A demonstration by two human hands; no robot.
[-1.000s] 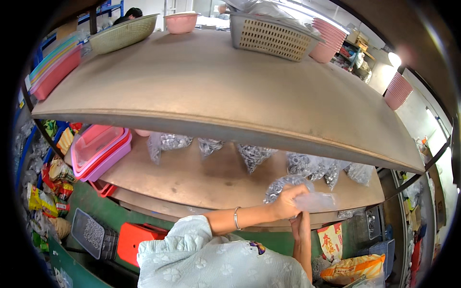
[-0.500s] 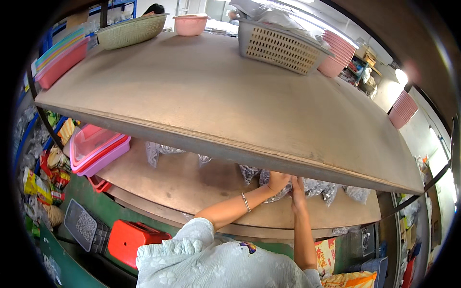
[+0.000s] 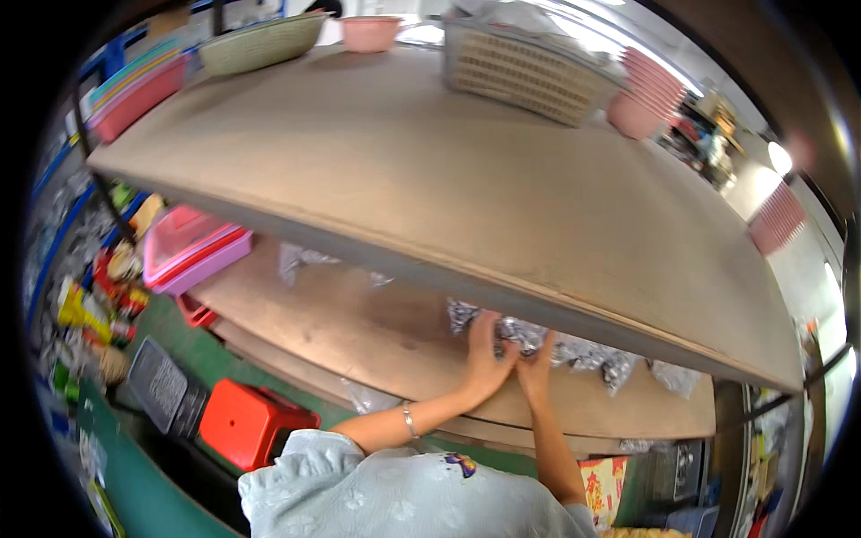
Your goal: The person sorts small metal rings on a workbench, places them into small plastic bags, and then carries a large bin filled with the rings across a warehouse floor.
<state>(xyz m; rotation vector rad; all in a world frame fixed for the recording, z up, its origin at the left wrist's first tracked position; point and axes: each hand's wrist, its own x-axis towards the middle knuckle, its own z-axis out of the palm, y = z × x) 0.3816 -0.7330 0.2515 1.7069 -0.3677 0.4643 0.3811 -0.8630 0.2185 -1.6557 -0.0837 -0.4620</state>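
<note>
On the lower shelf, my left hand (image 3: 490, 360) and my right hand (image 3: 535, 366) are close together, with a clear plastic bag of small grey parts (image 3: 522, 334) between them. The fingers of both curl about its sides; the fingertips are partly hidden by the bag and the board above. Beside my left hand, another filled bag (image 3: 462, 316) touches or nearly touches the fingers. To the right of my right hand a row of similar bags (image 3: 587, 353) continues under the upper board's edge. What the parts are is too small to tell.
Just above my hands runs the front edge of the upper shelf board (image 3: 430, 269). Pink, red and purple tubs (image 3: 202, 260) stand at the lower shelf's left end. A grey perforated basket (image 3: 538, 76) is on the upper board. A red stool (image 3: 242, 423) stands on the floor, lower left.
My left hand has shifted left and nearer to me, now beside the bag's left side. My right hand has moved slightly left. The whole view has tilted a little.
</note>
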